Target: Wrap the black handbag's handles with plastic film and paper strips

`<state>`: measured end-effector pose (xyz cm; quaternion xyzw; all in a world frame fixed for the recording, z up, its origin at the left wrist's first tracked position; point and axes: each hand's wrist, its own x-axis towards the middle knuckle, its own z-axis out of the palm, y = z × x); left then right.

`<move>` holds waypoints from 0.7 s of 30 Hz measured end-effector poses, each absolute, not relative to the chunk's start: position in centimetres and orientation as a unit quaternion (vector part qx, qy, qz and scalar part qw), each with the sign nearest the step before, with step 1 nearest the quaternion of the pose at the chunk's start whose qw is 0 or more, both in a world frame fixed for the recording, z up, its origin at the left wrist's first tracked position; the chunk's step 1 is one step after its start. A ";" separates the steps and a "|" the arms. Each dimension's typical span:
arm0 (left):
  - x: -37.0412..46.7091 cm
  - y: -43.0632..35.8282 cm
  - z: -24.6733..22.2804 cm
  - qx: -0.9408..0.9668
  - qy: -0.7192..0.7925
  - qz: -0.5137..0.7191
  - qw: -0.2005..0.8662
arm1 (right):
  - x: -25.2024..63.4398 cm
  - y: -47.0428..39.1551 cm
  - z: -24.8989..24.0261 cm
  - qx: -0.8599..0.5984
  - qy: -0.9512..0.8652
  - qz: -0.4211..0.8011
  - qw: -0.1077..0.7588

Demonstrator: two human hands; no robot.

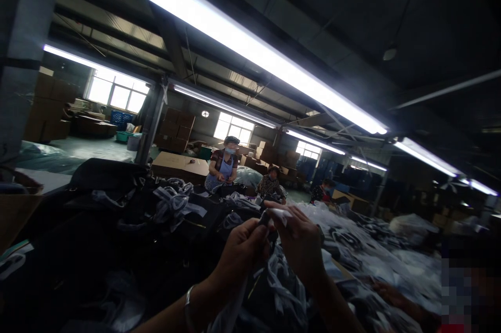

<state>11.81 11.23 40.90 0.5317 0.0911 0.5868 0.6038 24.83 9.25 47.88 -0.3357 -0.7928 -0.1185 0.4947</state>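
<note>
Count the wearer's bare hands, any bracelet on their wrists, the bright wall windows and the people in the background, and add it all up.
Wearer's hands: 2
Bracelet: 1
Wall windows: 3
Background people: 3
Total: 9

The left hand (245, 244) and right hand (301, 244) are ungloved, and the 2 forearms are bare as far as they show. Around the left wrist sits 1 bracelet (188, 308): a thin, pale, silvery band, narrow and rounded. Dimness hides finer detail.
</note>
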 end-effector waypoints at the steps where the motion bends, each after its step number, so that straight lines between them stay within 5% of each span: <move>1: 11.8 11.0 41.0 0.529 0.087 0.586 0.608 | 25.0 9.5 47.7 -0.326 -0.799 -0.160 0.479; 21: 11.5 10.4 40.9 0.542 0.058 0.567 0.618 | 26.0 9.4 46.6 -0.309 -0.803 -0.414 0.295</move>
